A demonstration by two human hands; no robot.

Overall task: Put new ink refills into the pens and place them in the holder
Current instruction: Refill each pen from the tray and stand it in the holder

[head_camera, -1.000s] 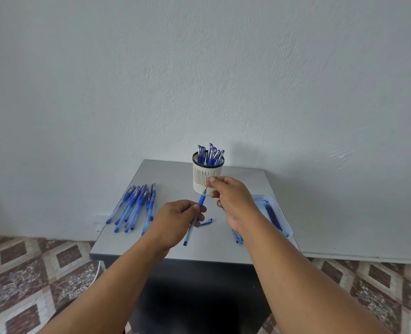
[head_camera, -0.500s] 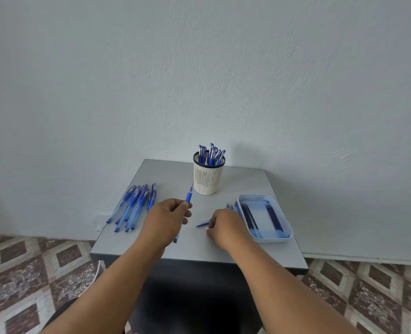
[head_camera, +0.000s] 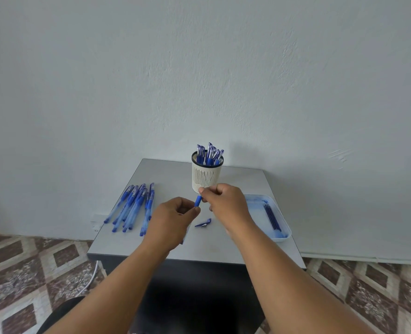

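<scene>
Nearest the camera, two bare forearms reach forward over the dark front edge of a small grey square counter (head_camera: 235, 249). The left hand (head_camera: 173, 222) has its fingers curled round the translucent blue barrel of a pen (head_camera: 197, 202), whose solid blue grip section sticks up past the thumb; the lower end of the barrel is mostly hidden behind the hand. The right hand (head_camera: 223, 201) meets it from the other side, thumb and forefinger pinching the top of that blue grip section, the other fingers folded in. Both hands hold the pen above the counter, in front of the holder's base.

Just beyond the hands a small blue pen cap (head_camera: 203, 223) lies on its side on the counter. To the left lies a loose bundle of blue pens with translucent barrels (head_camera: 133, 208), roughly parallel and overlapping. To the right, a shallow pale-blue rectangular plastic tray (head_camera: 282, 233) holds several thin dark-blue ink refills (head_camera: 272, 216) lying lengthwise.

Farther back, near the counter's rear edge, stands a white slotted cylindrical pen holder with a black rim (head_camera: 206, 175), upright, with a cluster of capped blue pens (head_camera: 210, 154) standing in it. Behind it rises a plain white wall (head_camera: 199, 68); patterned brown tiles (head_camera: 30, 273) cover the floor on either side.
</scene>
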